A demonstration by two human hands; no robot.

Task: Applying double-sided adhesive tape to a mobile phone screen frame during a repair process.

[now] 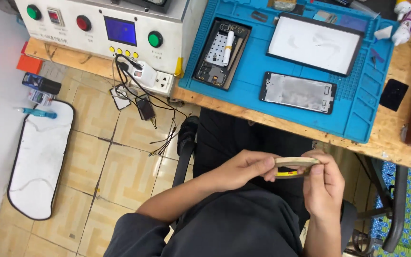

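Left hand: I see my left hand [243,169] over my lap, fingers curled and pinching the near edge of a thin tan roll of tape with a yellow inner ring [295,166].
Right hand: my right hand [323,185] closes thumb and fingertips on the far side of the same roll, so both hands grip it at once.
Where the roll is: held edge-on between the two hands, below the front edge of the wooden workbench [405,143] and above my dark trousers, touching neither.
Doing it well: I judge that a light pinch is best, one hand steadying the ring while the other feels along the rim for the loose end; squeezing hard would bend so thin a roll.
On the bench: a blue silicone work mat [357,109] carries an open phone body with a small white cylinder lying in it [222,52], a bare grey phone frame [298,93] and a white panel with a dark border [315,43].
To the left: a white control box with green and red buttons and a small blue screen [105,26], with black cables [141,102] hanging from a socket strip towards the tiled floor.
On the floor: a long white rounded board with a black rim [39,162].
In the way: the bench edge sits close above my hands, and I cannot tell whether the tape's end is free.
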